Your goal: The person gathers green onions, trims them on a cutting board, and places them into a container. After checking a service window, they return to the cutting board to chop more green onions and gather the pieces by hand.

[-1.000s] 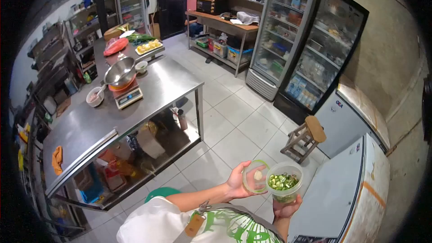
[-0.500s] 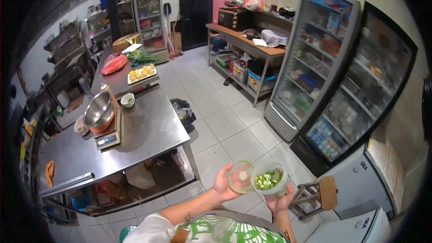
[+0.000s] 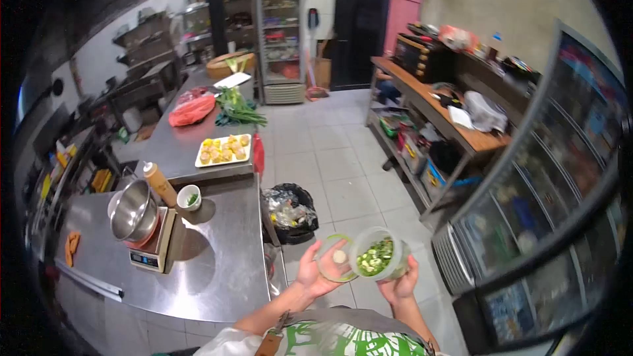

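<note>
My left hand grips a clear round lid with a green rim; a small pale patch shows at its middle. My right hand is wrapped around a clear plastic tub that holds chopped green onions. The tub is uncovered and tilted towards me, its rim close beside the lid. Both hands are in front of my apron, right of the steel table. On that table a steel bowl sits on a digital scale, near a squeeze bottle and a small white bowl with greens.
Farther along the counter are a tray of yellow-topped dumplings, leafy green stalks and a red plastic bag. A black-bagged bin stands beside the table. Glass-door fridges line the right; a person's leg shows behind the wooden-topped table.
My view has turned right and come closer to the steel table. Both hands still hold the lid and the tub, close together as before. The bin shows more fully.
</note>
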`<state>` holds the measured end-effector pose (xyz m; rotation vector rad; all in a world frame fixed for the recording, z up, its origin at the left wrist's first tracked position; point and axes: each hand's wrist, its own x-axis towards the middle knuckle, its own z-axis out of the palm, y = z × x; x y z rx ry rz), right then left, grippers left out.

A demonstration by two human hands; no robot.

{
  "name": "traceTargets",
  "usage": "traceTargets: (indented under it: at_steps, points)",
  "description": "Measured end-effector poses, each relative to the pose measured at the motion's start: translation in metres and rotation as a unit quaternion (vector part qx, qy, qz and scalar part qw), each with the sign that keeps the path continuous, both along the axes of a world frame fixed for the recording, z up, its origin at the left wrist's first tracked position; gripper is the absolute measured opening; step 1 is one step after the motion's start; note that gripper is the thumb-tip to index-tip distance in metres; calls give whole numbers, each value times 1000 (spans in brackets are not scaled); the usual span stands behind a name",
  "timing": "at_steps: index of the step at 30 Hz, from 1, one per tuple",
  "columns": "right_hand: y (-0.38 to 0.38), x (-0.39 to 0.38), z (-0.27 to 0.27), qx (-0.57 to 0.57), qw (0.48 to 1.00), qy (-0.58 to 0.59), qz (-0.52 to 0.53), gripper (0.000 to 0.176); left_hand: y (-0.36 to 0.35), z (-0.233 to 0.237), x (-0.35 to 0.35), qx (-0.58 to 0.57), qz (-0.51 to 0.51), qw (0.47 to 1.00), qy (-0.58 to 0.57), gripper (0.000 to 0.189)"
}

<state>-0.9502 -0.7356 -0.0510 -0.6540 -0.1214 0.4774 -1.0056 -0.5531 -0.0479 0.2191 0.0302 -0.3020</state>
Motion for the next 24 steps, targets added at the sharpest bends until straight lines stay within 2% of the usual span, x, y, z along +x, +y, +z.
traceTargets:
  at_steps: [1, 3, 4, 6, 7, 9, 13, 18, 20, 22, 24]
  points:
    - [-1, 28, 1, -3, 1000, 3, 22, 58, 3, 1, 27, -3, 22, 1000, 3, 65]
    - [-1, 75, -2, -42, 998, -56, -5, 56, 7, -2, 77, -13, -30, 999, 1, 63]
    - [4, 93, 0, -43, 998, -55, 11, 56, 8, -1, 98, -15, -14, 1000, 3, 63]
    - [7, 126, 3, -48, 996, -42, -68, 55, 9, 4, 141, -33, -43, 998, 42, 61]
    - [8, 147, -4, -49, 996, -41, -57, 55, 10, 2, 163, -35, -32, 998, 43, 61]
    - [7, 192, -21, -35, 997, -16, -67, 57, 15, -2, 208, 6, -45, 994, 96, 65]
    - [32, 297, -35, -61, 996, -22, -58, 56, 41, 3, 293, 34, -15, 991, 126, 65]
    - [93, 426, -13, -79, 996, -35, 37, 55, 92, 12, 401, 49, 80, 988, 122, 63]
    - [129, 469, -5, -75, 992, -49, 83, 55, 117, 16, 427, 67, 111, 985, 113, 63]
    - [167, 504, 6, -63, 987, -50, 136, 55, 139, 23, 449, 32, 197, 971, 130, 61]
    - [206, 534, 6, -61, 981, -31, 183, 54, 165, 7, 466, 25, 243, 963, 118, 60]
